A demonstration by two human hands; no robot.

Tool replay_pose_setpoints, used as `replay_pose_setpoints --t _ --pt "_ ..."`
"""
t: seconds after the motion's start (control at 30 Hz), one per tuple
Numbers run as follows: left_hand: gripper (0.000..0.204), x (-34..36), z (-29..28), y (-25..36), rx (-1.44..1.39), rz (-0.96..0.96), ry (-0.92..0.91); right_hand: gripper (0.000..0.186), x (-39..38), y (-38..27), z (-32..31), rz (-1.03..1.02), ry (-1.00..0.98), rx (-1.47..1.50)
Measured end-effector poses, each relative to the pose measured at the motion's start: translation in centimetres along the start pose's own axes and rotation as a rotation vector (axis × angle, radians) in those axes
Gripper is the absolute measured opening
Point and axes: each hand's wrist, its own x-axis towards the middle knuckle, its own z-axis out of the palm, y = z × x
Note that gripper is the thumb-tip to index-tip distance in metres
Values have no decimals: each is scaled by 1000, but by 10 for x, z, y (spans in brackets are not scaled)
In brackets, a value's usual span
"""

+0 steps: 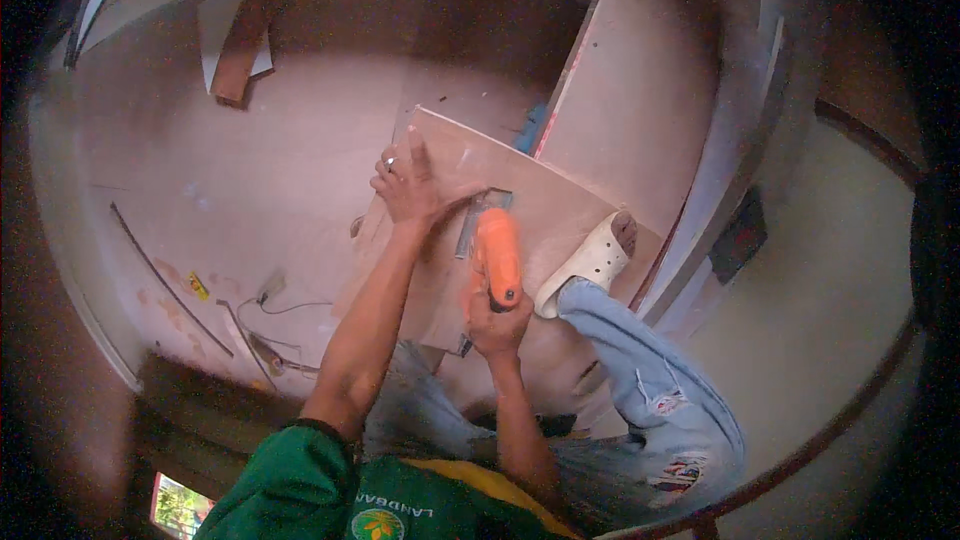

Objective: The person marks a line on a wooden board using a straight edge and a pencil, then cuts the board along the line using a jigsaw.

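An orange jigsaw (499,255) with a flat metal base plate rests on a light plywood board (560,202). My right hand (497,325) is closed around the tool's rear grip. My left hand (407,183) lies on the board near its far left corner, fingers apart, with a ring on one finger. It is a short way left of the base plate. The blade and the cut line cannot be made out. My foot in a cream clog (583,265) presses on the board's right side.
At the far left, a brown wood strip (236,58) lies over a white offcut. Nearer on the left are a thin dark strip (172,275), a small yellow item (198,286) and a cable (295,309). A long panel (635,70) with a raised edge stands at the far right.
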Motion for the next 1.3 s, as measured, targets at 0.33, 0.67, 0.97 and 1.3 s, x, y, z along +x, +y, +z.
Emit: replay_pose_setpoints --t 0.33,0.67,0.97,1.3 --pt "138 -1 -6 2 24 -98 -120 28 -2 -7 -1 -24 32 -21" --pt "138 -3 1 3 -13 -74 -33 39 2 35 -2 -49 48 -78" --pt "139 -6 0 7 5 -112 -47 40 1 23 -4 -43 29 -93" --pt "136 -5 1 4 12 -154 -112 43 4 24 -5 44 -43 -54"
